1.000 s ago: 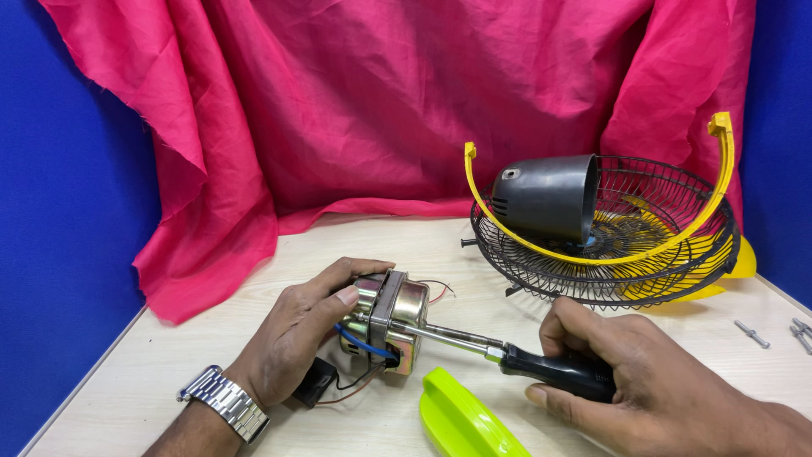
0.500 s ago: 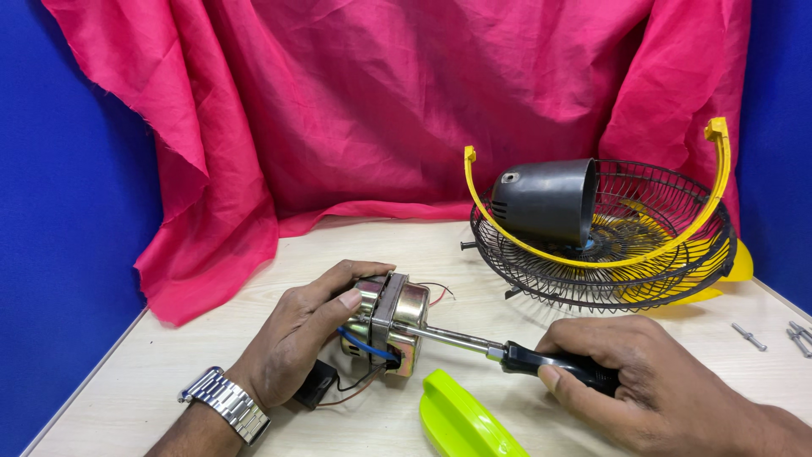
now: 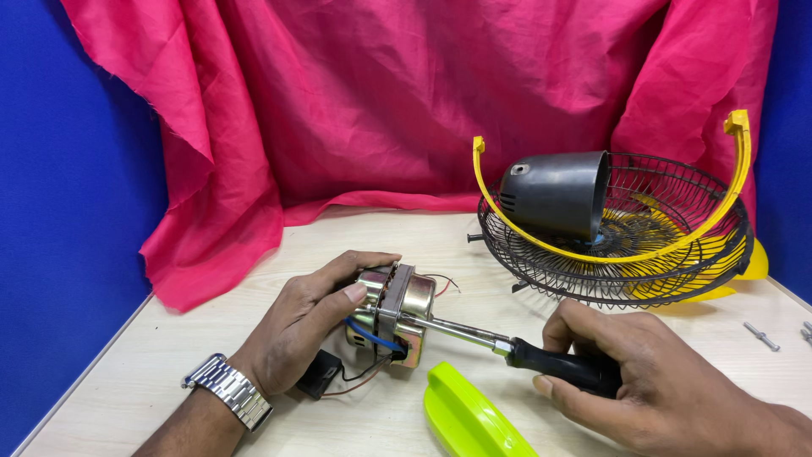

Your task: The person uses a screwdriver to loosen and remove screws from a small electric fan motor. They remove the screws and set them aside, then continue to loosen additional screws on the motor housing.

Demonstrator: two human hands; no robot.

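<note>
Gripping motor (image 3: 397, 309) with left hand (image 3: 300, 326); right hand (image 3: 643, 385) closed round screwdriver (image 3: 516, 351), tip at near corner; fan cage (image 3: 617, 228) already off, far right; motor casing seemingly unopened.

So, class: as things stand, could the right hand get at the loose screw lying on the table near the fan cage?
Probably yes. The screw lies in the open just beyond the right hand, nothing between them, though that hand is gripping the screwdriver.
</note>
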